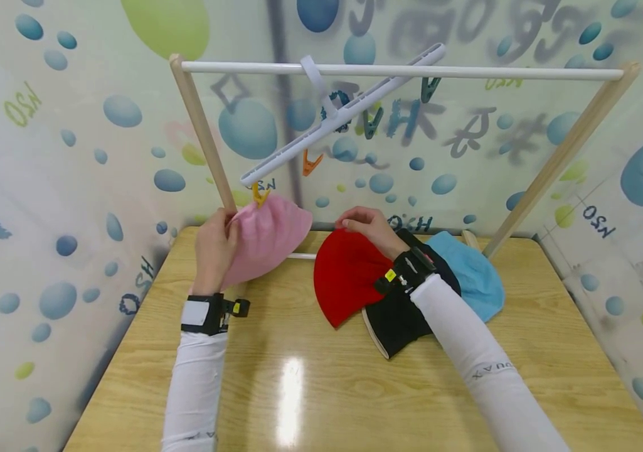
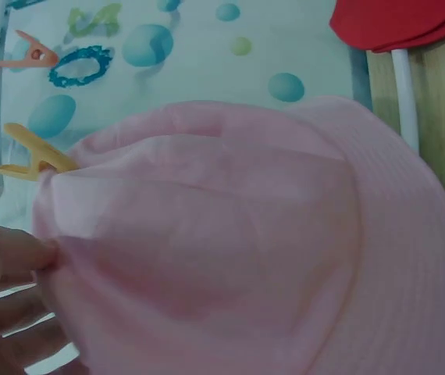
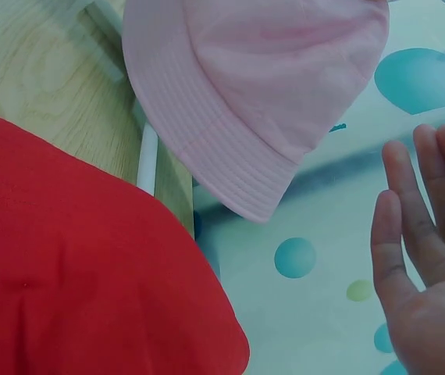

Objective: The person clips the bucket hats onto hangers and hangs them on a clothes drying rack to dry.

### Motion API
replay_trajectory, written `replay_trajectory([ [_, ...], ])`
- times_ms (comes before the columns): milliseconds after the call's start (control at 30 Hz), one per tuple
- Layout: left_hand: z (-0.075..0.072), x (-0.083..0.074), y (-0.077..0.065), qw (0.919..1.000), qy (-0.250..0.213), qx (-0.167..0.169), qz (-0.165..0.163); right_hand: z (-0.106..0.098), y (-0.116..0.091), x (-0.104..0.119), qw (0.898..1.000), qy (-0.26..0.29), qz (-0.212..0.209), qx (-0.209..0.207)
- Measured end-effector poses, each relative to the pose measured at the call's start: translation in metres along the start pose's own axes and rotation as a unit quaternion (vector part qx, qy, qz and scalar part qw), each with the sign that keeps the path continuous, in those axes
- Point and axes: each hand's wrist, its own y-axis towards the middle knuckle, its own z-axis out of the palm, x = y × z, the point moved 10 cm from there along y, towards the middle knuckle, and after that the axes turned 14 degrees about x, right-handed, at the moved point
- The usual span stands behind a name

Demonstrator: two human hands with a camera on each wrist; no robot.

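A pink bucket hat (image 1: 267, 235) hangs from a yellow clip (image 1: 259, 194) at the near left end of a white hanger (image 1: 344, 116). My left hand (image 1: 214, 251) pinches the hat's crown just below that clip; in the left wrist view the thumb lies against the fabric. My right hand (image 1: 374, 229) is over the top of a red bucket hat (image 1: 349, 273), overlapping it in the head view. Its fingers (image 3: 425, 211) are straight and hold nothing in the right wrist view. The red hat rests partly over a black hat (image 1: 403, 320), beside a light blue hat (image 1: 470, 276).
The hanger is hooked on a white rail (image 1: 496, 73) between wooden posts (image 1: 564, 157). An orange clip (image 1: 311, 164) and two dark green clips (image 1: 372, 123) hang from it. All stand on a wooden table (image 1: 321, 389) against a patterned wall covering.
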Motion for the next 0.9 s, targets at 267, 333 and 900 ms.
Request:
replay_trajectory([
  [267, -0.008, -0.02, 0.002, 0.9998, 0.015, 0.004, 0.013, -0.002, -0.003, -0.004, 1.0, -0.01, 0.006, 0.003],
  [333, -0.01, -0.027, 0.0, 0.9996, 0.018, 0.0, 0.02, -0.002, -0.003, -0.004, 1.0, -0.01, 0.007, 0.003],
  [900, 0.005, -0.085, -0.027, 0.993, 0.039, -0.045, 0.102, -0.013, -0.021, -0.017, 1.0, -0.014, 0.02, 0.001],
])
